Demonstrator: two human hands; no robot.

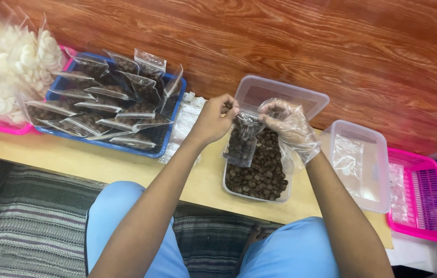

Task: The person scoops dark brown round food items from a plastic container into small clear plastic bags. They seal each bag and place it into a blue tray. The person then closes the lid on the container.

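One small clear bag (242, 141), partly filled with brown round pieces, hangs over the open clear tub (257, 180) of the same pieces — pinched at its mouth from both sides. The left hand (213, 121), bare, has its fingers closed on the bag's left edge; the right hand (288, 123), in a thin plastic glove, grips the right edge. The tub's lid (280, 95) leans just behind. To the left, a blue basket (169, 135) holds filled bags; to the right sit another clear tub (361, 164) and a pink basket (419, 198) — all on a low wooden bench (74, 154).
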